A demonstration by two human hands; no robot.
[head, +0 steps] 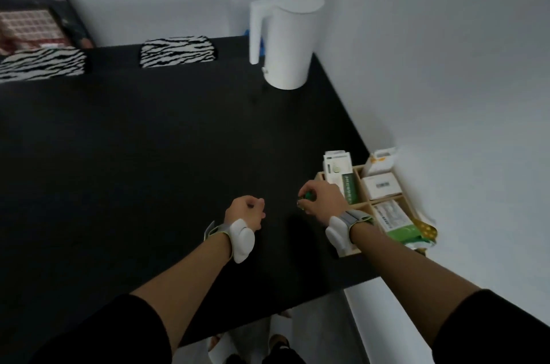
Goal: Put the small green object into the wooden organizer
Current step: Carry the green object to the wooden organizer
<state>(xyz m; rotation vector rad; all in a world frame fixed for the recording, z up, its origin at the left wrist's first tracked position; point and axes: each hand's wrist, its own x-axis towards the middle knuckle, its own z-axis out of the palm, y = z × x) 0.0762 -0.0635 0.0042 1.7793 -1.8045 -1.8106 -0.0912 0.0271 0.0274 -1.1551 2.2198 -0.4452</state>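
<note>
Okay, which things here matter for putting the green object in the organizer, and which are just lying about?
For the job:
- green object, held in the right hand
- wooden organizer, at the table's right edge, already holding boxes

Lying about:
- white kettle at the far corner
- two zebra-striped items along the far edge
- left hand, closed, holding nothing visible

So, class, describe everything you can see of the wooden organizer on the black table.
The wooden organizer is a low, open-topped tray of pale wood, split by thin dividers into several compartments. It sits at the right edge of the black table, near the white wall. White boxes stand or lie in the far compartments; a green-and-white packet lies across the near one. The right hand, pinching the small green object, hovers at its left side and hides part of it.
</note>
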